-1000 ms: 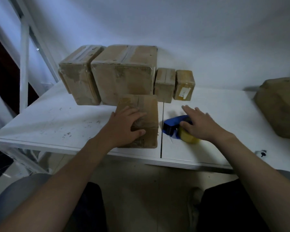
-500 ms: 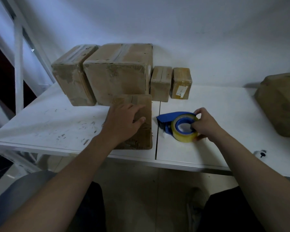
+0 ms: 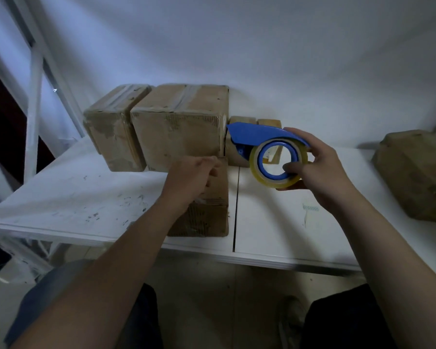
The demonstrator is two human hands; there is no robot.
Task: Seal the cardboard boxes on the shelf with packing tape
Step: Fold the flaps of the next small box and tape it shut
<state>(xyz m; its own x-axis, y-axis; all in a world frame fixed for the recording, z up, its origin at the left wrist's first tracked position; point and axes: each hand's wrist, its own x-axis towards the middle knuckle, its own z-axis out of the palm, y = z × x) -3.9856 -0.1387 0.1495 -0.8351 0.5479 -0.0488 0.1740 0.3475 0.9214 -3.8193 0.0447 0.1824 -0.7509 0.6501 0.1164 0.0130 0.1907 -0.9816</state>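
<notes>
Centre frame: right hand point(image 3: 322, 170) grips the blue tape dispenser point(image 3: 257, 134) by its roll, raised above the shelf point(image 3: 86, 192). Left hand point(image 3: 191, 175), fingers blurred, grip indeterminate, lies over the small cardboard box point(image 3: 207, 217). Box probably light and stiff; steady it from above.

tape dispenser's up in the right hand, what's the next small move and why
Probably lower the tape dispenser to the far edge of the front box to start a strip: the right hand holds it raised, and the left hand rests on that box.
</notes>
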